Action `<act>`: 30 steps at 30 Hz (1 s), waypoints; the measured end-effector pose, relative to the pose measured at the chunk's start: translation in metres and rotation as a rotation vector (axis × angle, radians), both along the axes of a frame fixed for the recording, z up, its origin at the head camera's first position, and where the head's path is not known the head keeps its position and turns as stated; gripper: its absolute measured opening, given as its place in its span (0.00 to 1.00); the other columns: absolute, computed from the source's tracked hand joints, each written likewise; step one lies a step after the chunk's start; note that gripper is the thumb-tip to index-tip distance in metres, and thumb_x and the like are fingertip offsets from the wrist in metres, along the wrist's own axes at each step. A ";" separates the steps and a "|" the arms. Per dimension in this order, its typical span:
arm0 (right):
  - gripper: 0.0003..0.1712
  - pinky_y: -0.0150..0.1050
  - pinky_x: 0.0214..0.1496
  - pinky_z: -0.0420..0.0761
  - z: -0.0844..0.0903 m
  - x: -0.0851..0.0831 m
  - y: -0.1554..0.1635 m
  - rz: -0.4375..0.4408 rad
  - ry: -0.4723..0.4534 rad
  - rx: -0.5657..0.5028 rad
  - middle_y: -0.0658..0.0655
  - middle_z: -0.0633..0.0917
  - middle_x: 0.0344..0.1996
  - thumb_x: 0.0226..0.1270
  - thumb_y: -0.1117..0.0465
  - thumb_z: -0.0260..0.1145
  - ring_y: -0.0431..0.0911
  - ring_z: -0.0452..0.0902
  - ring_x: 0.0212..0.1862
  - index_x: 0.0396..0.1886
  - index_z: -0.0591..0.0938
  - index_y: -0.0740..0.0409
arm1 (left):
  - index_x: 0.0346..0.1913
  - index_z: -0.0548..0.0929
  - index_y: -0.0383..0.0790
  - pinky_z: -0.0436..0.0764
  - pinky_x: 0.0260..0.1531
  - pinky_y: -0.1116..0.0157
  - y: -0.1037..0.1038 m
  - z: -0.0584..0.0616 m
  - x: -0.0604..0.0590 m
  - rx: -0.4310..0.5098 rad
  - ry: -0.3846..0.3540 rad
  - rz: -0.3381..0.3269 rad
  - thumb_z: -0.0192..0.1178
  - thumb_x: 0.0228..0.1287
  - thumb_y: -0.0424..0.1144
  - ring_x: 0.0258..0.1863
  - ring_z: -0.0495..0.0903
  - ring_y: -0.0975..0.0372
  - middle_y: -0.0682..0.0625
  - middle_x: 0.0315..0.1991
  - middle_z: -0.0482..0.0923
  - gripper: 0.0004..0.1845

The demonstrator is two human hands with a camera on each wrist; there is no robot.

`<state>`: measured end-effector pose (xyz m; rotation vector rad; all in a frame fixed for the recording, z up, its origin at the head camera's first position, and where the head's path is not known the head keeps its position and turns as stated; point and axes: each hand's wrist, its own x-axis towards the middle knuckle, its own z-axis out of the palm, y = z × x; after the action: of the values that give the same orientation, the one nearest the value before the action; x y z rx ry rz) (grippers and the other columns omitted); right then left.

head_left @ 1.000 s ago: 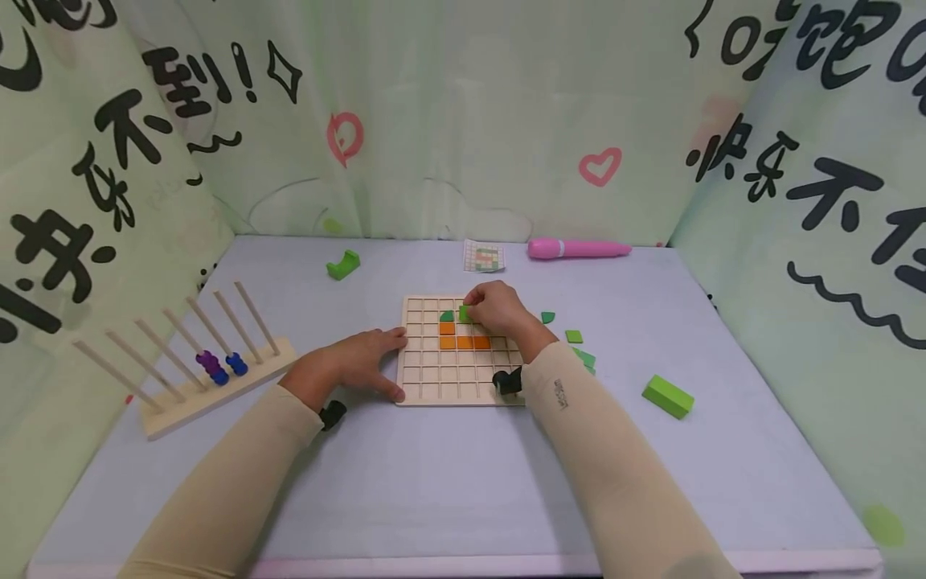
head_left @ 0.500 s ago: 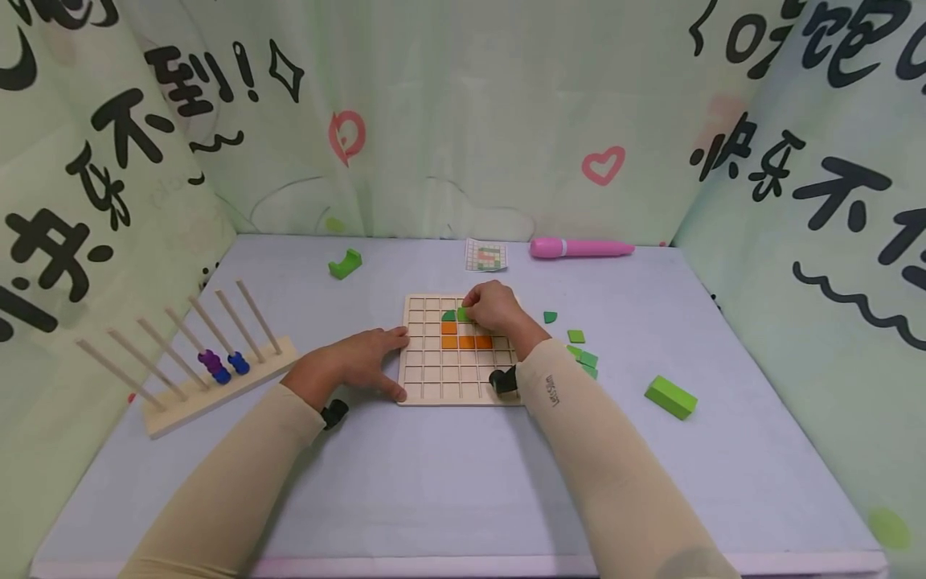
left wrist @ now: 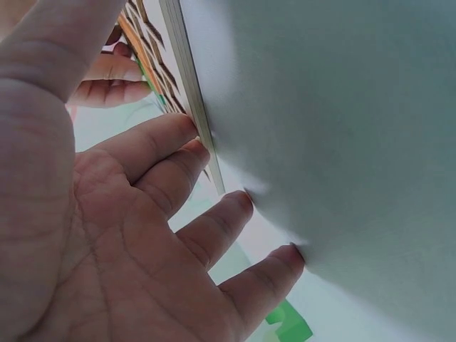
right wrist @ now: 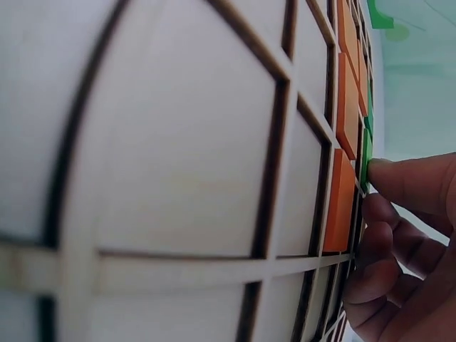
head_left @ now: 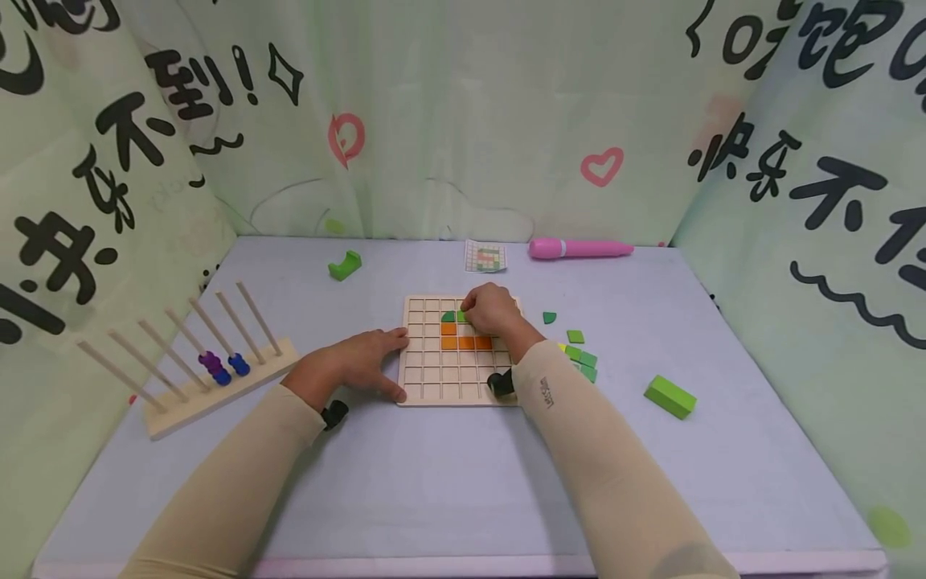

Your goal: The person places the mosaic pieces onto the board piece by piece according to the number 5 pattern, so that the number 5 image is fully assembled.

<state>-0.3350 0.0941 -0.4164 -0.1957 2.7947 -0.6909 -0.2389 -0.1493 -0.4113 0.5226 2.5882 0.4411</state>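
Observation:
My left hand (head_left: 358, 360) rests at the left edge of a wooden grid board (head_left: 427, 374), fingers spread. In the left wrist view, its fingertips touch the board's side and the tabletop. Over the board's upper part, my right hand (head_left: 495, 312) pinches a light green square tile (head_left: 461, 317) at a grid cell. The right wrist view has the thumb (right wrist: 406, 182) against that green tile (right wrist: 366, 158), other fingers curled. Beside it lies a dark green rounded tile (head_left: 448, 317). Several orange tiles (head_left: 466, 342) sit in cells below. My right hand hides part of the grid.
Several loose green tiles (head_left: 583, 359) lie right of the board, near a green block (head_left: 669, 396). A pattern card (head_left: 485, 256), a pink pen-shaped object (head_left: 581, 248) and a green curved block (head_left: 345, 265) lie behind. At left stands a wooden peg rack (head_left: 217, 390) with beads.
The right hand shifts slightly left with the light green tile, which now sits closer to the dark green one. The left hand keeps its place at the board's edge.

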 end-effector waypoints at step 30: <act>0.19 0.44 0.55 0.80 0.007 0.032 0.098 -0.075 -0.081 -0.246 0.59 0.82 0.58 0.78 0.54 0.65 0.53 0.76 0.51 0.62 0.82 0.55 | 0.81 0.61 0.37 0.58 0.80 0.47 0.001 0.003 0.003 0.016 0.021 -0.025 0.78 0.55 0.56 0.82 0.53 0.44 0.43 0.84 0.51 0.56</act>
<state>-0.3032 0.1924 -0.4098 -0.1056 2.6459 -1.0366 -0.2361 -0.1485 -0.4087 0.5667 2.5974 0.4505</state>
